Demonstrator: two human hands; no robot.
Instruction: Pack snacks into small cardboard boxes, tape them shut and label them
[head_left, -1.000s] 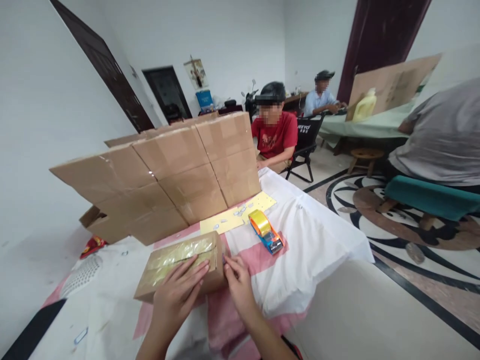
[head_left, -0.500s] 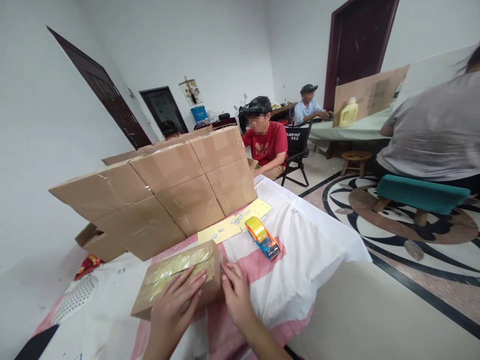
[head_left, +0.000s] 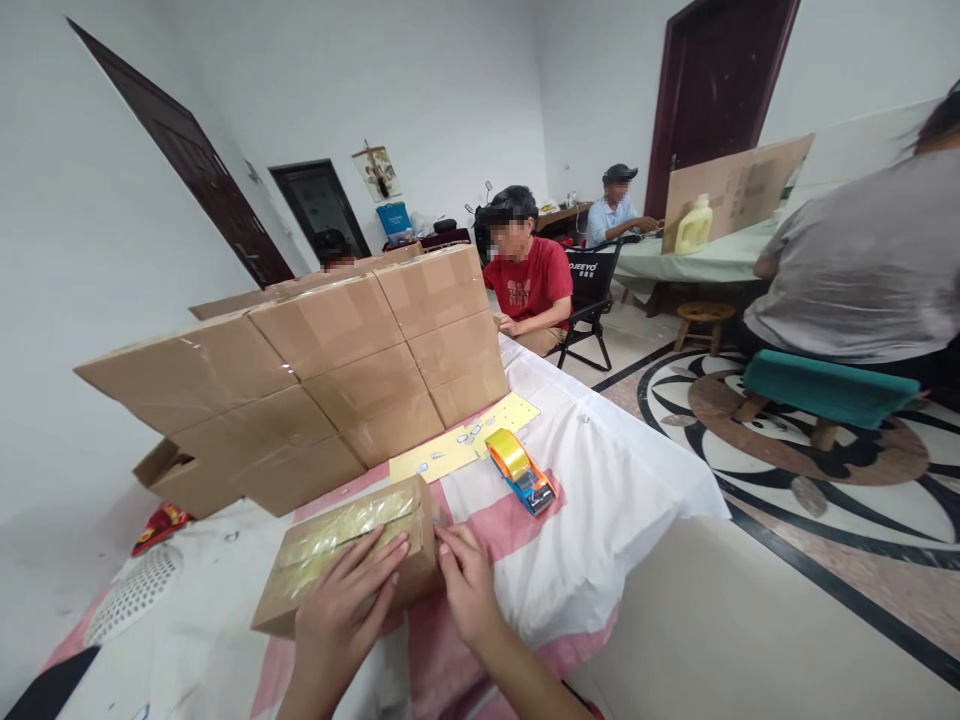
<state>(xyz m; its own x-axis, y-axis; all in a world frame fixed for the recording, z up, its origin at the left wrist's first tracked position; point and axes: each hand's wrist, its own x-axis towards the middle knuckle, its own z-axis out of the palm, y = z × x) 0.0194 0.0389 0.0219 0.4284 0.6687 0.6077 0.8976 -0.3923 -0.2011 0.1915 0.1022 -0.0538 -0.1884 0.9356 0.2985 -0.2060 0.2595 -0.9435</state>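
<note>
A taped cardboard box (head_left: pixel 341 530) lies on the cloth-covered table in front of me, shiny clear tape across its top. My left hand (head_left: pixel 352 580) rests on the box top near its right end, fingers stretched out and lying flat. At the box's right end face, my right hand (head_left: pixel 466 580) has its thumb and fingers pressed together against the cardboard. Something small and bluish shows at those fingertips, too small to name. Right of the box sits an orange and blue tape dispenser (head_left: pixel 521 473) with a yellowish roll. A yellow printed sheet (head_left: pixel 457 440) lies behind it.
Stacked cardboard boxes (head_left: pixel 322 370) form a wall across the table's back. A red packet (head_left: pixel 160 527) lies at left. Beyond the table sit a person in a red shirt (head_left: pixel 536 285), a person in a light blue shirt (head_left: pixel 609 215) and a person in grey (head_left: pixel 862 260) on a teal-topped bench (head_left: pixel 829 385).
The view has shifted slightly, so the table and boxes appear a little farther left. Both hands keep nearly the same places on the box.
</note>
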